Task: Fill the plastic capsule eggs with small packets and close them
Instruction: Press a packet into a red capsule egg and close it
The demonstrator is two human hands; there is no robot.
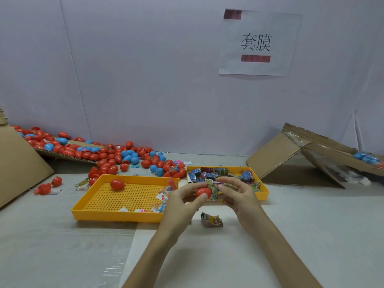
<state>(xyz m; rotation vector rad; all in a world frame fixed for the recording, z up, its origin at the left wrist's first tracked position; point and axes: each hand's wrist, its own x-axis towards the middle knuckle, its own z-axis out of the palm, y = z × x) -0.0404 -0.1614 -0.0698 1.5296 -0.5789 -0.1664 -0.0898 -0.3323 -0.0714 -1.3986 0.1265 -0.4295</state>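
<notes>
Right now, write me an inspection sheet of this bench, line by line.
Surface: pale table, clear film over its near left part.
Job's things: held egg, red, with a packet at its right end; right tray full of packets; left tray with one red tray egg and scraps.
Clutter: crumpled loose packet on the table; egg pile, red and blue, spilling off the left cardboard.
Grippers: left hand grips the held egg; right hand pinches the packet.
Cables: nothing seen.
Surroundings: white wall with a paper sign; right cardboard, folded.
</notes>
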